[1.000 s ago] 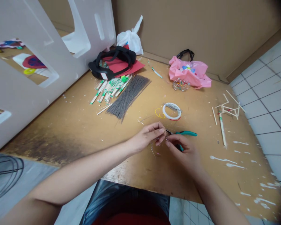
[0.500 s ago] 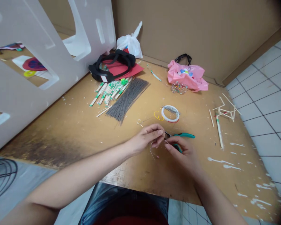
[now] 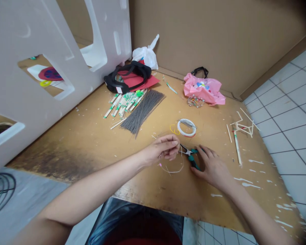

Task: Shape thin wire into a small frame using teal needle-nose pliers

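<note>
My left hand (image 3: 168,148) is closed, pinching a thin wire (image 3: 183,163) between thumb and fingers. The wire hangs in a loose loop below the hand, with a small pink bead (image 3: 160,164) on it. My right hand (image 3: 211,166) lies on the table with fingers and thumb spread around the teal handles of the pliers (image 3: 191,158). Its fingertips are at the handles, which are partly hidden beneath the hand. The jaws of the pliers point left, towards my left hand.
Beyond my hands lie a white ring (image 3: 179,127) with wires and a bundle of grey wires (image 3: 142,112). Wrapped chopsticks (image 3: 117,106) and a black headset (image 3: 112,83) lie behind. A pink bag (image 3: 214,88) sits at the back, a stick frame (image 3: 244,127) at the right.
My right hand has let go of the wire and moved right, opening over the pliers' handles. The wire now hangs as a wider loop from my left hand. The view has shifted slightly.
</note>
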### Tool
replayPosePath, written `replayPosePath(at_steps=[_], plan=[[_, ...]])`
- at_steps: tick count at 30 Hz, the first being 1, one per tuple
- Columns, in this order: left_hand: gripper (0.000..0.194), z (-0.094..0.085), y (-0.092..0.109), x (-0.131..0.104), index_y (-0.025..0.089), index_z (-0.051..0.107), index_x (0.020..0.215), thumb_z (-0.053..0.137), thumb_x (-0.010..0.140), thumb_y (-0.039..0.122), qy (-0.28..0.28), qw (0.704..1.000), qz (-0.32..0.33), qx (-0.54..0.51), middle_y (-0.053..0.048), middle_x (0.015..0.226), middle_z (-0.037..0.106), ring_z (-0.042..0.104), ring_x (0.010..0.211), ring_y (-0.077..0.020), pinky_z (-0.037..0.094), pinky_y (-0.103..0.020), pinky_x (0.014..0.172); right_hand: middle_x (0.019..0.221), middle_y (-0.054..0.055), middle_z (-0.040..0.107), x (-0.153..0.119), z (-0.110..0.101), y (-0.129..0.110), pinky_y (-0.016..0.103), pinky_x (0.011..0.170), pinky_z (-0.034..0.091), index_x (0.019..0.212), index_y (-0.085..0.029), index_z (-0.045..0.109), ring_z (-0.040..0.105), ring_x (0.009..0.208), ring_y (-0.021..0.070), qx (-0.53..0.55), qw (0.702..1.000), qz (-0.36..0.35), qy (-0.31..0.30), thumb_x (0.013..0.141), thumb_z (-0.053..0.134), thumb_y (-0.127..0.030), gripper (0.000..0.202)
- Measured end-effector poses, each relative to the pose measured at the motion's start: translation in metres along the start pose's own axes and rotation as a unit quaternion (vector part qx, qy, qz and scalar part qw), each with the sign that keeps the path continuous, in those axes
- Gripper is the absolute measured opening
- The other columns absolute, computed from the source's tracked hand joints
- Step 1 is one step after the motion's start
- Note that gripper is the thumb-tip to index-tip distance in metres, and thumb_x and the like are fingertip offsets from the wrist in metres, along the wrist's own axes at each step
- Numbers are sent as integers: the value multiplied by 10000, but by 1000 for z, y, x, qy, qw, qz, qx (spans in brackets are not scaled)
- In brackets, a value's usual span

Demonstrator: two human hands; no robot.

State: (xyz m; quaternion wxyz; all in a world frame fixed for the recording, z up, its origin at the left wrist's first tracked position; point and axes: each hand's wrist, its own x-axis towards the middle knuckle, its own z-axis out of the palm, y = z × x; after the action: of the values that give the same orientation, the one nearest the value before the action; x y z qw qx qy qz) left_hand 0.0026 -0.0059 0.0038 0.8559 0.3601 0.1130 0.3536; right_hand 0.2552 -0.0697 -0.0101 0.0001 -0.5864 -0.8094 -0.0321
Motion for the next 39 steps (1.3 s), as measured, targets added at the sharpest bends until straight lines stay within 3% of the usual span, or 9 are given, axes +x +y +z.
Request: replayPosePath(at_steps=[6,12,15,18,21,24,30,34,39], plan=[[297,8,3,-5,149,491,767,566,844,425,39,974,81,206,46,606,443,375,511,-52,282,-191,478,1072,177,630,10,-14,-18,445,854,420,1184,-114,568,559,975,324,-81,996,-22,-21,707,569,-282,506],[280,9,2,-5,158,477,788,509,875,421,29,967,98,232,50,606,422,367,512,-59,290,-197,487,1000,143,653,14,-18,-3,381,770,487,1132,-135,595,585,926,279,-14,998,-38,43,742,533,-239,409],[276,5,2,-4,161,479,790,483,886,419,31,960,99,261,49,607,418,361,514,-66,292,-202,496,990,131,653,9,-49,17,423,800,501,1173,-161,572,609,899,277,55,993,-41,98,753,555,-260,432],[259,2,2,-4,166,484,777,462,898,394,64,929,127,341,42,619,420,364,537,-77,289,-211,519,995,60,667,3,-88,24,386,790,512,1215,-286,536,630,907,240,197,973,-80,87,784,516,-180,444],[240,1,2,-4,171,494,764,461,898,366,100,887,162,421,33,631,425,372,566,-91,292,-222,545,997,45,671,-2,-109,15,369,763,519,1248,-316,509,630,912,231,211,966,-136,63,761,532,-137,519],[227,2,2,-4,173,497,762,450,902,345,105,867,177,454,28,638,433,383,582,-100,303,-226,561,1015,60,669,-3,-107,4,370,746,517,1233,-268,537,626,888,231,121,978,-164,47,730,566,-154,516],[208,4,2,-8,178,503,780,414,915,308,97,849,190,483,17,651,449,400,588,-110,317,-230,569,931,101,696,-1,-99,-4,393,655,492,1100,-192,626,628,777,248,-35,985,-140,91,764,559,-250,348],[195,5,3,-10,182,531,784,423,905,289,61,831,203,515,-7,676,496,443,620,-127,334,-249,610,895,68,704,5,-103,-6,365,654,494,1114,-211,627,635,766,224,0,988,-147,46,737,562,-210,383],[169,6,4,-11,189,560,770,464,879,275,31,842,207,497,-22,687,523,462,636,-143,344,-266,640,972,43,710,9,-103,-4,353,720,528,1137,-233,619,664,817,207,64,987,-146,6,701,532,-177,449]])
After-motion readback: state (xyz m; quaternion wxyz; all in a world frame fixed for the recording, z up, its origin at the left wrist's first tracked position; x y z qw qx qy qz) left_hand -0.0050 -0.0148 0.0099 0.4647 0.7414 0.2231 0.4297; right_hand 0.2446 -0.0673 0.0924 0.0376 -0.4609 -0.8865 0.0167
